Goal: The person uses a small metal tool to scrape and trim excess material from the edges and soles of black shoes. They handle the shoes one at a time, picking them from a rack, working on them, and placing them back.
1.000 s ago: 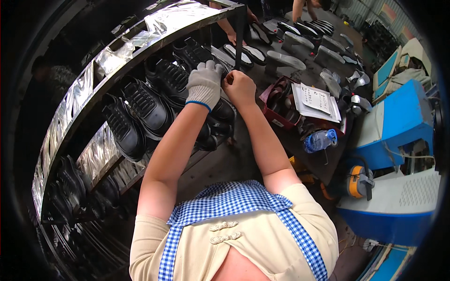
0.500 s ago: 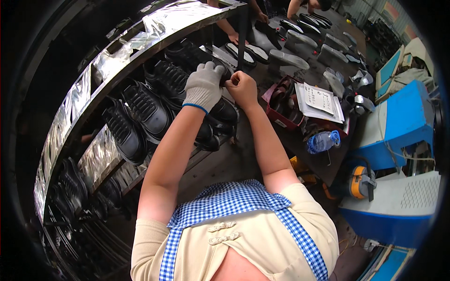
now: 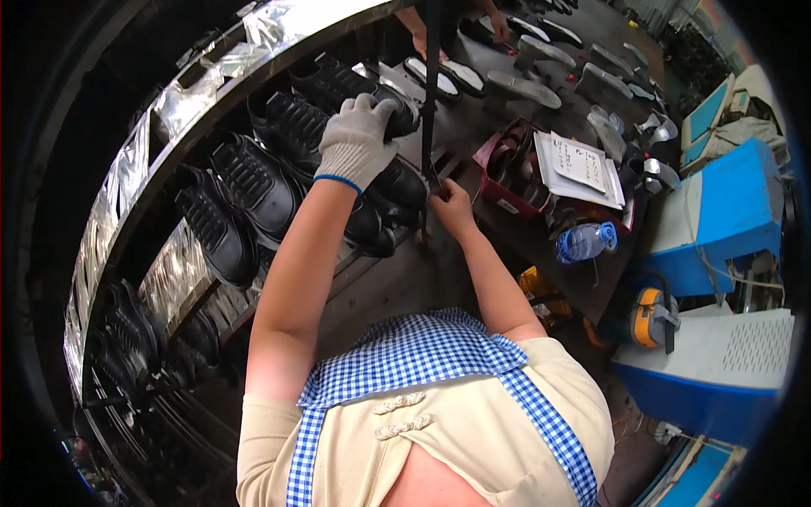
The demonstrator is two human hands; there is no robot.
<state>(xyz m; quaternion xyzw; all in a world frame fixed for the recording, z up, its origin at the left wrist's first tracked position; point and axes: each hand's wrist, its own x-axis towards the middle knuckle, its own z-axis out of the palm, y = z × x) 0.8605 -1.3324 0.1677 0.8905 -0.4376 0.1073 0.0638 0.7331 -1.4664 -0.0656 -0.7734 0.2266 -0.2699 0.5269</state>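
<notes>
My left hand (image 3: pixel 356 142), in a white knit glove with a blue cuff, grips a black lace-up shoe (image 3: pixel 404 116) on the metal rack; its fingers bend over the shoe's toe part, and its thumb is hardly visible. Bare and lower to the right, my right hand (image 3: pixel 454 209) is closed beside the rack's dark upright post (image 3: pixel 431 93). Its fingertips are pinched together near the post, and whatever they hold is too small to make out. More black shoes (image 3: pixel 258 182) stand in a row left of my gloved hand.
Silvery film covers the rack's top rail (image 3: pixel 198 106). On the dark table to the right are a red box (image 3: pixel 515 190) with papers (image 3: pixel 583 169), a blue-capped bottle (image 3: pixel 583 242), and several soles and shoe parts (image 3: pixel 524 89). Another person's hands (image 3: pixel 498 29) work at its far side. Blue machines (image 3: pixel 718 224) stand right.
My right hand has moved down and slightly right, away from the gloved hand. My left hand has shifted slightly left, still on the shoe. The view has moved a little.
</notes>
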